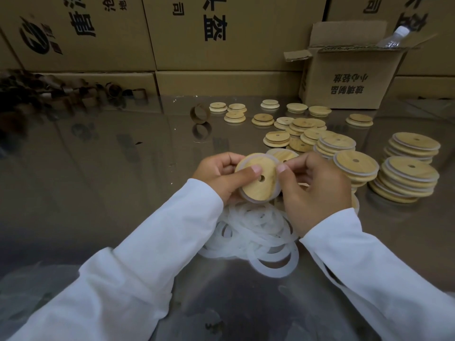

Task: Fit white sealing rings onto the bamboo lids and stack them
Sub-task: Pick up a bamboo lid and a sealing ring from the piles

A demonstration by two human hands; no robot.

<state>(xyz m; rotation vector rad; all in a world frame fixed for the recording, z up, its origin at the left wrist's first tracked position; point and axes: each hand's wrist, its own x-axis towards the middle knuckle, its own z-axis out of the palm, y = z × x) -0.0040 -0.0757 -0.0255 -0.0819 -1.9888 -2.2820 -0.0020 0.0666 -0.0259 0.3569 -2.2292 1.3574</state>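
reflecting the cardboard boxes (221, 33), a glossy table (110, 168) bears stacked bamboo lids (408, 178).

- A lid (257, 177), held just above a pile of rings (258, 232) on the table (123, 168).
- Stacked lids (408, 178) to the right.
- Loose lids (263, 119) behind.
- Open box (349, 77) at back right.

One lid (256, 179) held; four ringed stacks (408, 178); roughly fifteen loose lids (263, 119); one box (349, 80); one bottle (396, 36); rings (258, 230) heaped beyond counting.
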